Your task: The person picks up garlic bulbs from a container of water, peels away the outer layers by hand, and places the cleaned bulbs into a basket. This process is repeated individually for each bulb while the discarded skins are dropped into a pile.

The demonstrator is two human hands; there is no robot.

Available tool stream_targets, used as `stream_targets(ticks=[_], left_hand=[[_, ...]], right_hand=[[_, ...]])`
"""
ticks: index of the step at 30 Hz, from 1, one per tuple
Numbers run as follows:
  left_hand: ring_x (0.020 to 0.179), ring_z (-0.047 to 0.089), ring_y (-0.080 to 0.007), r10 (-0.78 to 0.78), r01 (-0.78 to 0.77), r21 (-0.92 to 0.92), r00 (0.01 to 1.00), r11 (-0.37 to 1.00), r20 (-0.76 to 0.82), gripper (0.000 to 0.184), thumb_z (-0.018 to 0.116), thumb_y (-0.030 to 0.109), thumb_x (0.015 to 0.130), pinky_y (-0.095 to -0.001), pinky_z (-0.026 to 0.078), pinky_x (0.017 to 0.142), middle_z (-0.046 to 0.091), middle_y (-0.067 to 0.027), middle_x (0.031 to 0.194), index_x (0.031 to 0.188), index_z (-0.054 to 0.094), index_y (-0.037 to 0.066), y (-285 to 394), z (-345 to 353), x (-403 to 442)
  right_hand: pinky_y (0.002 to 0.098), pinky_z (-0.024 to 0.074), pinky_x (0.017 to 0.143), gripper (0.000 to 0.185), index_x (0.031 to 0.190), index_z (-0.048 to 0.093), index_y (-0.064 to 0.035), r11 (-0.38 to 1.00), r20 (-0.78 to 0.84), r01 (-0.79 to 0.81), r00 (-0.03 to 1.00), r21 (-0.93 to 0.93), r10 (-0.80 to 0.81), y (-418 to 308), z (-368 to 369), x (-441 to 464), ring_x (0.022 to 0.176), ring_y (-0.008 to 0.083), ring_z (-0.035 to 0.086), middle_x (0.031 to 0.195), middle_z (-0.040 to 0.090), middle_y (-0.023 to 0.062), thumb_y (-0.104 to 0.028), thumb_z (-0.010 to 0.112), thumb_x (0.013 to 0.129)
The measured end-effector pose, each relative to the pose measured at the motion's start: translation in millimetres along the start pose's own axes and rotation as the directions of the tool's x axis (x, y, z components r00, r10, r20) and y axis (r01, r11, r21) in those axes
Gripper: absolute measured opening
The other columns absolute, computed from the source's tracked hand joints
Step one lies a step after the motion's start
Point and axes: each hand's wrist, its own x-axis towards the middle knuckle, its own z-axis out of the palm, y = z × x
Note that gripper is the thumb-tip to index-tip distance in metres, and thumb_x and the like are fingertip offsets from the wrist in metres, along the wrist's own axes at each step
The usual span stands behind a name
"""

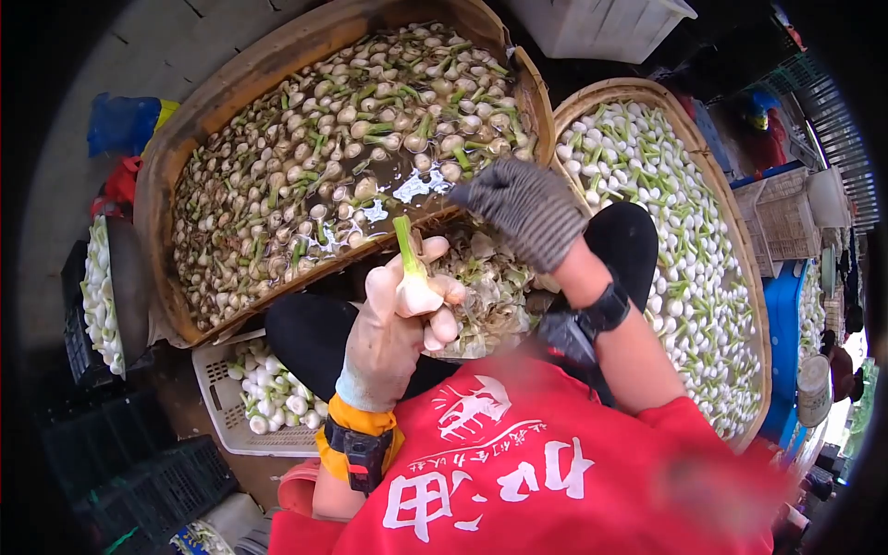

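Observation:
A peeled white garlic bulb (418,294) with a short green stem pointing up rests in my left hand (381,324). That hand wears a pale, dirty glove, and its fingers are curled round the bulb. My right hand (523,208), in a grey striped glove, hangs over the near rim of the big tub. Its fingers are bent together; whether anything is between them is hidden. Stained, unpeeled bulbs (342,139) float in dark water in this wooden tub (208,106). Below my hands, between my knees, lies a heap of peeled skins (486,296).
To the right, a second wooden tub (760,370) holds many clean white bulbs. A white plastic basket (217,393) with peeled bulbs stands by my left knee. Further left are a tilted container of bulbs (102,296) and dark crates (153,490). A white bin (592,28) is at the back.

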Motion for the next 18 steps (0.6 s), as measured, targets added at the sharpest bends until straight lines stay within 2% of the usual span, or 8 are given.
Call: stream_targets(ticks=[2, 5, 7, 13, 14, 15, 16, 18], left_hand=[[0.062, 0.05, -0.0092, 0.012, -0.002, 0.191, 0.999, 0.981, -0.05, 0.06, 0.043, 0.043, 0.097, -0.0211, 0.037, 0.055, 0.061, -0.0083, 0.091, 0.139, 0.04, 0.0, 1, 6, 4], [0.057, 0.05, -0.0081, -0.005, 0.035, 0.371, 0.997, 0.928, -0.082, 0.056, 0.048, 0.032, 0.092, -0.0198, 0.037, 0.051, 0.062, -0.0071, 0.084, 0.136, 0.042, -0.002, 3, 1, 11], [0.054, 0.05, -0.0081, -0.001, 0.02, 0.252, 0.997, 0.967, -0.075, 0.054, 0.05, 0.027, 0.089, -0.0203, 0.037, 0.047, 0.063, -0.0082, 0.08, 0.134, 0.044, -0.002, 10, 8, 10], [0.066, 0.058, -0.0121, 0.072, -0.034, 0.332, 0.992, 0.943, -0.105, 0.05, 0.06, 0.022, 0.087, -0.0238, 0.046, 0.054, 0.063, -0.0095, 0.085, 0.133, 0.049, 0.003, 8, 9, 14], [0.072, 0.06, -0.0135, 0.24, -0.109, 0.543, 0.955, 0.832, -0.175, 0.048, 0.065, 0.02, 0.086, -0.0254, 0.049, 0.058, 0.064, -0.0094, 0.087, 0.13, 0.053, 0.005, 6, 8, 20], [0.082, 0.062, -0.0179, 0.579, -0.305, 0.946, 0.793, 0.108, 0.189, 0.039, 0.072, 0.018, 0.084, -0.0307, 0.052, 0.072, 0.063, -0.0093, 0.092, 0.12, 0.063, 0.008, 13, -8, 25], [0.085, 0.061, -0.021, 0.602, -0.367, 0.919, 0.706, -0.142, 0.375, 0.034, 0.073, 0.021, 0.083, -0.0331, 0.05, 0.08, 0.062, -0.0089, 0.093, 0.114, 0.067, 0.009, 16, -20, 32], [0.087, 0.061, -0.0237, 0.591, -0.38, 0.923, 0.731, -0.064, 0.342, 0.029, 0.068, 0.019, 0.086, -0.0349, 0.048, 0.082, 0.063, -0.0084, 0.092, 0.112, 0.066, 0.007, 14, -17, 31]], right_hand=[[0.0365, 0.0519, 0.071, 0.047, 0.091, 0.074, -0.0063, 0.926, 0.041, 0.018, 0.999, 0.376, -0.036, -11, 16, -25, 0.074, 0.0317, 0.066, 0.079, 0.07, 0.0114, -0.051, 0.075, 0.076], [0.0331, 0.054, 0.076, 0.035, 0.105, 0.072, -0.0085, 0.992, 0.288, -0.046, 0.958, 0.118, 0.01, -17, 19, -29, 0.082, 0.0251, 0.068, 0.095, 0.071, 0.0087, -0.033, 0.074, 0.081], [0.0341, 0.0541, 0.077, 0.024, 0.105, 0.072, -0.0104, 0.832, -0.078, 0.553, 0.833, 0.055, -0.548, 4, 39, -35, 0.085, 0.025, 0.068, 0.1, 0.07, 0.0074, -0.024, 0.067, 0.086], [0.0357, 0.0534, 0.074, 0.02, 0.099, 0.073, -0.0087, 0.891, -0.056, 0.422, 0.907, 0.166, -0.418, -11, 26, -43, 0.084, 0.0266, 0.068, 0.095, 0.07, 0.008, -0.02, 0.062, 0.088], [0.0365, 0.0532, 0.073, 0.019, 0.098, 0.073, -0.0073, 0.943, 0.034, 0.241, 0.966, 0.23, -0.256, -14, 24, -45, 0.081, 0.0273, 0.067, 0.09, 0.07, 0.0085, -0.02, 0.063, 0.088], [0.036, 0.0526, 0.069, 0.019, 0.095, 0.072, -0.0041, 0.86, -0.093, 0.509, 0.855, -0.048, -0.511, -10, 27, -46, 0.076, 0.0253, 0.067, 0.082, 0.069, 0.0099, -0.019, 0.064, 0.087], [0.036, 0.0526, 0.069, 0.019, 0.095, 0.072, -0.0041, 0.861, -0.094, 0.506, 0.856, -0.05, -0.509, -9, 30, -47, 0.076, 0.0253, 0.067, 0.082, 0.069, 0.0099, -0.019, 0.064, 0.087], [0.0338, 0.0522, 0.067, 0.021, 0.096, 0.072, -0.0019, 0.951, 0.003, 0.134, 0.99, 0.279, -0.14, -10, 37, -45, 0.073, 0.0225, 0.067, 0.078, 0.068, 0.0106, -0.02, 0.064, 0.087]])
